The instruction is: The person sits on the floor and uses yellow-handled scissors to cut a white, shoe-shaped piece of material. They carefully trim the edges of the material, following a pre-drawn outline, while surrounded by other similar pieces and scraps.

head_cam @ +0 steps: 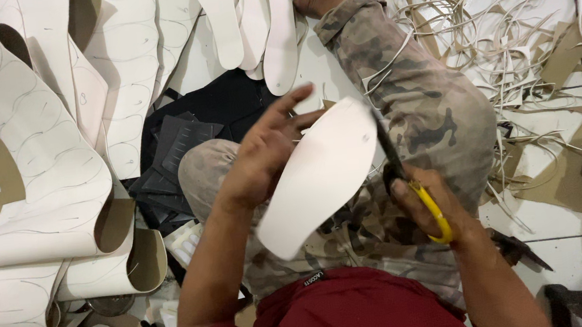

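While it tilts above the person's lap, the white sole-shaped insole cutout [319, 175] sits at the middle of the view, its rounded toe end pointing up and to the right. The left hand [262, 155] holds it from behind along its left edge, fingers spread and stretched toward the top of the piece. Against the cutout's right edge lie the dark blades of the yellow-handled scissors [414, 187], gripped by the right hand [437, 206], whose fingers are curled through the yellow loops; whether the blades are parted or closed is hard to tell, since motion blurs them.

Beneath the hands are bent knees in camouflage-patterned trousers [413, 102] and the hem of a dark red shirt [347, 307]. To the left, long curling white sheets marked with pencilled sole outlines [32, 138] lie piled on the floor, with a black bag [221, 106] beside them. Finished white cutouts [256, 24] lie in a row at the top, and a tangle of thin white and tan offcut strips [506, 29] covers the white tiled floor [559, 219] on the right.
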